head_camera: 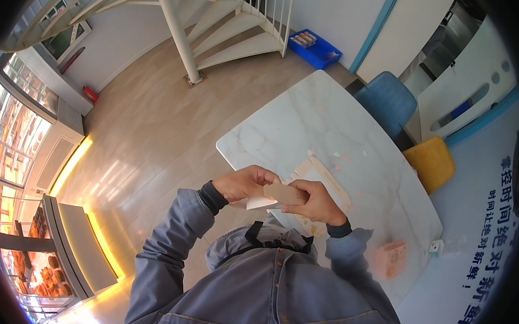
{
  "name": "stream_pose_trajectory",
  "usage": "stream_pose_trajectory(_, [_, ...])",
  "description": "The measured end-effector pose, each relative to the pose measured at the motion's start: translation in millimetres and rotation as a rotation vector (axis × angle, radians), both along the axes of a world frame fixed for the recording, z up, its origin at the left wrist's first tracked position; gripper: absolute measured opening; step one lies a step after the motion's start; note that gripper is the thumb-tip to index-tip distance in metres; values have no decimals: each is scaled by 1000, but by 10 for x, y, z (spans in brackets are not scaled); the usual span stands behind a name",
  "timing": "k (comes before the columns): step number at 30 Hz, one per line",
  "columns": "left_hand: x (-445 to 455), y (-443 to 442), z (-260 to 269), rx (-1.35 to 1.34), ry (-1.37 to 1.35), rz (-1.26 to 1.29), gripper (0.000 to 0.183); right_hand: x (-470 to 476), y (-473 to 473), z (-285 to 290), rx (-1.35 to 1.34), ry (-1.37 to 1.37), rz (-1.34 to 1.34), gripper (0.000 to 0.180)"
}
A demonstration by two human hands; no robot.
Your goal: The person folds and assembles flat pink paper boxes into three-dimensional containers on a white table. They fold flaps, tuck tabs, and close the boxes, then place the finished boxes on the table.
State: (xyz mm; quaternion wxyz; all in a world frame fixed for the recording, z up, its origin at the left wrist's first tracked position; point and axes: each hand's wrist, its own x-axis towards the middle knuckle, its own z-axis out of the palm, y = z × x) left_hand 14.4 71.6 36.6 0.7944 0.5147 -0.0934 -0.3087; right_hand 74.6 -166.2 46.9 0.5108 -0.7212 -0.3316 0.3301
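Note:
Above the near edge of a white marbled table (283,119), both my hands grip a partly folded beige cardboard box (284,194). My left hand (247,184) pinches its left side, where a white inner face shows. Around its right end my right hand (317,202) is closed, thumb below and fingers on top. Under and beyond my right hand, an unfolded cardboard piece with a cut-out middle (327,178) lies on the table. Small white and pink paper scraps (337,154) are scattered past it. To the right, by my sleeve, stand pink printed cartons (391,259).
A blue chair (388,100) and a yellow chair (431,164) stand at the table's far right side. Beyond the table are a blue plastic crate (313,50) and a white spiral staircase (231,33). Lit display cases with baked goods (45,256) line the left.

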Motion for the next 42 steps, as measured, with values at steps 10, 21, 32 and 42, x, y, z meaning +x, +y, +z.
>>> stream_pose_trajectory(10, [-272, -127, 220, 883, -769, 256, 24, 52, 18, -84, -3, 43, -115, 45])
stream_pose_trajectory(21, [-208, 541, 239, 776, -630, 561, 38, 233, -152, -119, 200, 254, -238, 42])
stream_pose_trajectory(32, [-151, 556, 140, 302, -11, 338, 23, 305, -89, -197, 309, 444, -241, 47])
stream_pose_trajectory(42, [-89, 724, -33, 243, -69, 115, 24, 288, -72, -56, 269, 395, -223, 47])
